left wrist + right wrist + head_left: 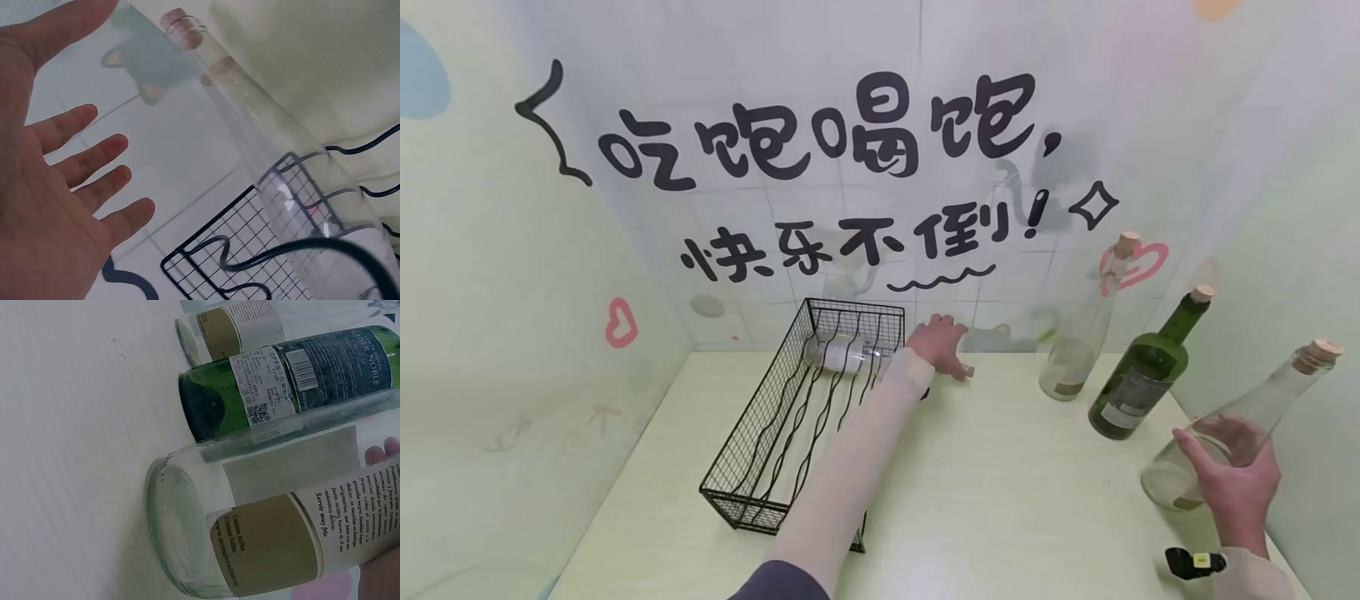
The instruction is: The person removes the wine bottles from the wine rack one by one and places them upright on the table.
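Note:
Toward the back of the table, my left hand (942, 346) is spread with its fingers apart and holds nothing. Beside it, the cork end of a clear glass bottle (842, 357) pokes out past the black wire rack (808, 304). That bottle lies crosswise on the rack's far wavy wires; its corked neck (215, 65) shows next to the palm in the left wrist view. On the right, my right hand (1240, 492) grips a second clear corked bottle (1273, 396) around its body. Its tan and white label (269, 547) faces the right wrist camera.
A green corked bottle (1138, 383) with a dark label stands just left of the held one. Behind it is another clear corked bottle (1075, 354). A printed curtain (865, 50) hangs along the table's back edge, with pale walls at both sides.

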The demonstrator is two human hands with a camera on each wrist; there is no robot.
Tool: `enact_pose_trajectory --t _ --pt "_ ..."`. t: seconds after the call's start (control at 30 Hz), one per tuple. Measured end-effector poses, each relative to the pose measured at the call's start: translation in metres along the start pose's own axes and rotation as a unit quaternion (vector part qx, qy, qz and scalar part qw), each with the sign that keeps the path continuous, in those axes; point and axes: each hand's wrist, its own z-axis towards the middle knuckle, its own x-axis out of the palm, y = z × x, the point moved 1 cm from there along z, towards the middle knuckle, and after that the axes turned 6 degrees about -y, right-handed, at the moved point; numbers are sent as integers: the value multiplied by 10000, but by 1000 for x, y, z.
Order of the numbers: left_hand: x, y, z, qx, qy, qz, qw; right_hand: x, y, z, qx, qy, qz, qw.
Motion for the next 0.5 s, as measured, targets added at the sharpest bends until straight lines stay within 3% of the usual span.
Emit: enact_pose_trajectory --t 0.5 --pt "39 -1 14 -802 562 644 9931 0 -2 -1 -194 76 71 9998"
